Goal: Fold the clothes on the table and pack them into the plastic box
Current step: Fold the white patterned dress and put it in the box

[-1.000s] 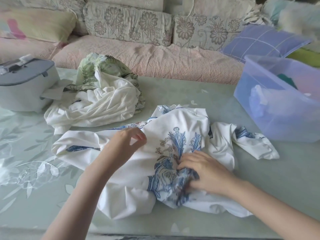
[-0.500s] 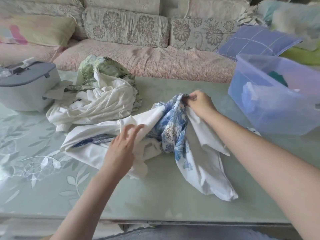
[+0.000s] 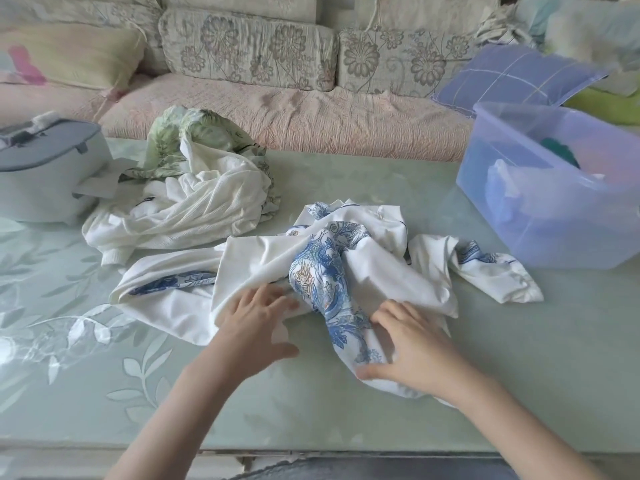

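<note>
white blue-print garment (image 3: pixel 263 268) is lying crumpled just beside plastic box (image 3: pixel 540 233) | left hand (image 3: pixel 256 329), right hand (image 3: pixel 414 348) are pressing it flat-fingered, gripping nothing | looking soft, light, floppy; pinching hem corners probably best

The table (image 3: pixel 519 358) fills the middle and lower frame. The crumpled garment (image 3: pixel 263 268) lies on it at centre. The clothes pile (image 3: pixel 207 202) lies on the table behind and to the left of the garment, just beside it. The lidded case (image 3: pixel 45 174) stands at the left edge, touching the pile. The plastic box (image 3: pixel 554 237) stands at the right edge, near the garment, with clothing (image 3: pixel 502 181) inside. The sofa (image 3: pixel 311 123) runs behind the table across the upper frame; a cushion (image 3: pixel 516 77) lies on it behind the box. The left hand (image 3: pixel 252 327) and right hand (image 3: pixel 412 348) rest on the garment's near edge.
</note>
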The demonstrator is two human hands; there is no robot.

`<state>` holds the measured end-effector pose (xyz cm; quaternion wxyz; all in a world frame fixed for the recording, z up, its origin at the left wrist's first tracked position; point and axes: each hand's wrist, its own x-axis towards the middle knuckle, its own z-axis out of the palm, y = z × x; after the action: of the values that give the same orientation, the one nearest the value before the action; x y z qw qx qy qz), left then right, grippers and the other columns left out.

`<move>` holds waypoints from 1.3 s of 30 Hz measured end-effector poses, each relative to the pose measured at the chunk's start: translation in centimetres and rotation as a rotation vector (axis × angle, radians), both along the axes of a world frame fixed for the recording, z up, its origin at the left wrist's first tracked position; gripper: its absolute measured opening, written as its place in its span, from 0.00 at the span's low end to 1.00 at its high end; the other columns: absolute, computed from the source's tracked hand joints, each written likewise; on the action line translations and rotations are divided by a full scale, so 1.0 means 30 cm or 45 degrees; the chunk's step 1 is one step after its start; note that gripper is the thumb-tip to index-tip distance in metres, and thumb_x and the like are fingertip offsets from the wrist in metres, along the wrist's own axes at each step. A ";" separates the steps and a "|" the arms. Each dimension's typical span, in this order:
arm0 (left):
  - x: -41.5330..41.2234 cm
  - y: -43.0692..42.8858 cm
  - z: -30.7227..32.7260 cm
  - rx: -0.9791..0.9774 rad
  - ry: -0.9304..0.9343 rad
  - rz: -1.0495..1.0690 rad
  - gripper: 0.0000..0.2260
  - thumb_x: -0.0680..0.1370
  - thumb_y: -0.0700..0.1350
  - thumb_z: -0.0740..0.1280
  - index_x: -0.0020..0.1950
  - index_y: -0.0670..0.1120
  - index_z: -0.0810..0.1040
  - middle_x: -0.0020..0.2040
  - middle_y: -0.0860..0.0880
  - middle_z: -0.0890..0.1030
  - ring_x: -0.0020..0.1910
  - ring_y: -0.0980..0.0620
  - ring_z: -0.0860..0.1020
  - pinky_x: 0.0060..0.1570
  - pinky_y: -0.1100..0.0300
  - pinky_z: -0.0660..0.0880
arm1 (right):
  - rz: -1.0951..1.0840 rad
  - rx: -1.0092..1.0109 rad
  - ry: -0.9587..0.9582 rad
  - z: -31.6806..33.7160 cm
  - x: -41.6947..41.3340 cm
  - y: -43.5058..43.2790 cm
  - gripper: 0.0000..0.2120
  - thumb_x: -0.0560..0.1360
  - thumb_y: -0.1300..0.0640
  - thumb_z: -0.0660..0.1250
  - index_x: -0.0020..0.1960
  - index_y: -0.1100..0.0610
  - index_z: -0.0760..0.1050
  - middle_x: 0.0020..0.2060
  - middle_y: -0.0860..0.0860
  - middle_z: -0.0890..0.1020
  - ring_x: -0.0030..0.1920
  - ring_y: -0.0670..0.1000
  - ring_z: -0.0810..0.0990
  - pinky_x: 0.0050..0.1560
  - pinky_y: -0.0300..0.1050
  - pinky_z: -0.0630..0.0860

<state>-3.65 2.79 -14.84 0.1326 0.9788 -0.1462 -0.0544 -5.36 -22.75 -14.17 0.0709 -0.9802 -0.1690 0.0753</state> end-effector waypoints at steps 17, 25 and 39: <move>0.045 0.110 0.131 -1.275 -0.407 0.677 0.07 0.74 0.45 0.70 0.49 0.56 0.81 0.41 0.54 0.82 0.41 0.53 0.80 0.40 0.57 0.75 | -0.853 1.268 -0.671 0.065 0.226 -0.227 0.03 0.77 0.59 0.66 0.45 0.58 0.75 0.36 0.52 0.79 0.37 0.45 0.78 0.40 0.36 0.72; 0.092 0.034 0.186 -1.693 -0.168 0.467 0.14 0.72 0.57 0.69 0.52 0.51 0.83 0.46 0.49 0.84 0.45 0.52 0.80 0.50 0.52 0.74 | -0.191 0.892 -0.647 0.060 0.196 -0.037 0.13 0.76 0.53 0.67 0.58 0.56 0.79 0.55 0.48 0.82 0.56 0.47 0.78 0.60 0.41 0.71; 0.064 0.062 0.219 -1.904 -0.195 0.511 0.11 0.79 0.52 0.63 0.48 0.49 0.83 0.40 0.48 0.83 0.39 0.51 0.79 0.40 0.58 0.75 | 0.146 0.154 -0.173 0.008 0.116 -0.053 0.51 0.61 0.21 0.57 0.72 0.41 0.34 0.72 0.38 0.36 0.73 0.37 0.38 0.74 0.37 0.39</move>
<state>-1.73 4.64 -8.27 0.7544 0.6381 0.0270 0.1516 -1.88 -24.34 -13.93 0.1138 -0.9657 -0.2335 0.0022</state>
